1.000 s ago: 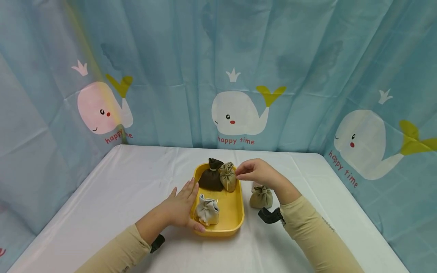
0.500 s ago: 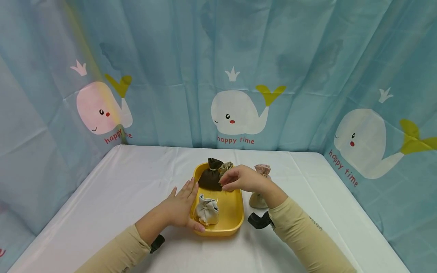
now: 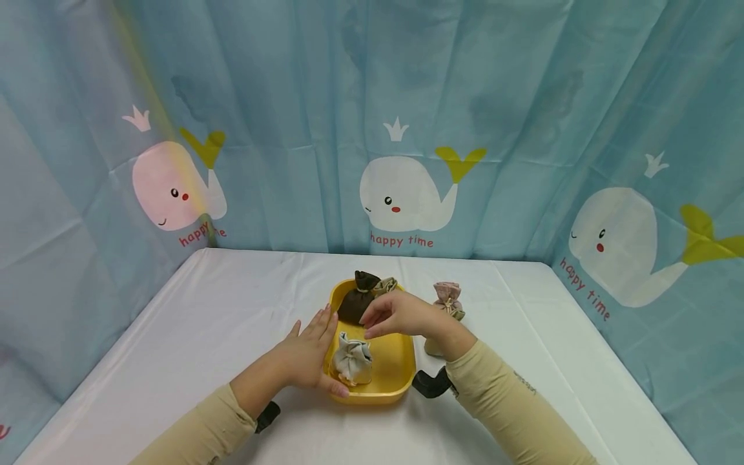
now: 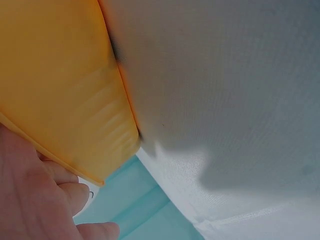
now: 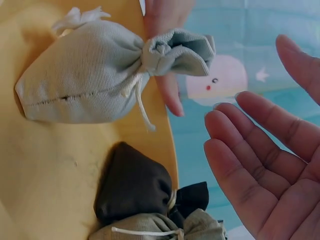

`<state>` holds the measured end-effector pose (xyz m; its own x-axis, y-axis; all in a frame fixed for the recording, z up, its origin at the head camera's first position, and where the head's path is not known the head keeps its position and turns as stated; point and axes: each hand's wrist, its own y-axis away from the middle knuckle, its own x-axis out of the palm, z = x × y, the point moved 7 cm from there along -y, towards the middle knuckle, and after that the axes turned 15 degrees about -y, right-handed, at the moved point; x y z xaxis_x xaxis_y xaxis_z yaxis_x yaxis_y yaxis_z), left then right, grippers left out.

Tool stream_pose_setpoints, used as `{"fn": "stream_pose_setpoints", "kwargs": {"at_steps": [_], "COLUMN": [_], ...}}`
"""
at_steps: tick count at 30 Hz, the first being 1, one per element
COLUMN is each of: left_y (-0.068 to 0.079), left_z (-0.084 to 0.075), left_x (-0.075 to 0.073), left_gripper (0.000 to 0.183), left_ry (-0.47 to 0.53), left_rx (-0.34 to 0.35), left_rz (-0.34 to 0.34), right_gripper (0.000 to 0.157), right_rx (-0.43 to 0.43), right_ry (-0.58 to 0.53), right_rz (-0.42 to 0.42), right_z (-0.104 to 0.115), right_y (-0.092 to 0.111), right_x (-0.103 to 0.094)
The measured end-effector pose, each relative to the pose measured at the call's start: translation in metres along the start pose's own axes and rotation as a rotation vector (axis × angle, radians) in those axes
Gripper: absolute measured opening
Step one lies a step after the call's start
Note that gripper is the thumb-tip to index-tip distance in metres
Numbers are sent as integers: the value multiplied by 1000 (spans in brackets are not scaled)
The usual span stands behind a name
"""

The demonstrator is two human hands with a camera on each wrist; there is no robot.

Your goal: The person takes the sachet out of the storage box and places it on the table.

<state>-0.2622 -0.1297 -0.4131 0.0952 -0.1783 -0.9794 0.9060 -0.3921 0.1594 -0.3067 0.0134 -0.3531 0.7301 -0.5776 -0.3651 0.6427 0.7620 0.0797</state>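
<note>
A yellow plastic tray (image 3: 397, 371) holds three tied cloth pouches. The pale grey pouch (image 3: 352, 361) stands near its front left; in the right wrist view this pouch (image 5: 82, 75) is upright with its neck tied. At the far end, a dark brown pouch (image 3: 354, 307) leans beside a khaki pouch (image 3: 385, 285), partly hidden by the right hand. My left hand (image 3: 307, 357) rests along the tray's left rim, fingers extended. Over the tray hovers my right hand (image 3: 403, 315), apart from the pale pouch, with thumb and loosely bent fingers spread and nothing held.
Right of the tray stand a pink pouch (image 3: 447, 294) and an olive pouch (image 3: 433, 347), the latter mostly behind the right forearm. A white cloth (image 3: 232, 310) covers the table. A blue whale-print curtain (image 3: 290, 181) hangs around the back and sides.
My right hand has moved from beside the khaki pouch leftward and nearer, over the tray toward the pale grey pouch. The pink pouch has come into view. My left hand has stayed put.
</note>
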Motion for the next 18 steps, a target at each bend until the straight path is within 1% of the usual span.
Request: {"fn": "stream_pose_setpoints", "kwargs": {"at_steps": [5, 11, 18], "left_y": [-1, -1, 0], "left_z": [1, 1, 0], "left_x": [2, 3, 2], "left_gripper": [139, 139, 139], "left_ry": [2, 6, -7], "left_rx": [-1, -4, 2], "left_rz": [-1, -2, -9], "right_gripper": [21, 27, 26], "right_rx": [10, 16, 53], "right_ry": [23, 71, 104], "right_rz": [33, 68, 74], "right_z": [-2, -5, -7], "right_y": [-3, -6, -8], "right_x": [7, 13, 20]}}
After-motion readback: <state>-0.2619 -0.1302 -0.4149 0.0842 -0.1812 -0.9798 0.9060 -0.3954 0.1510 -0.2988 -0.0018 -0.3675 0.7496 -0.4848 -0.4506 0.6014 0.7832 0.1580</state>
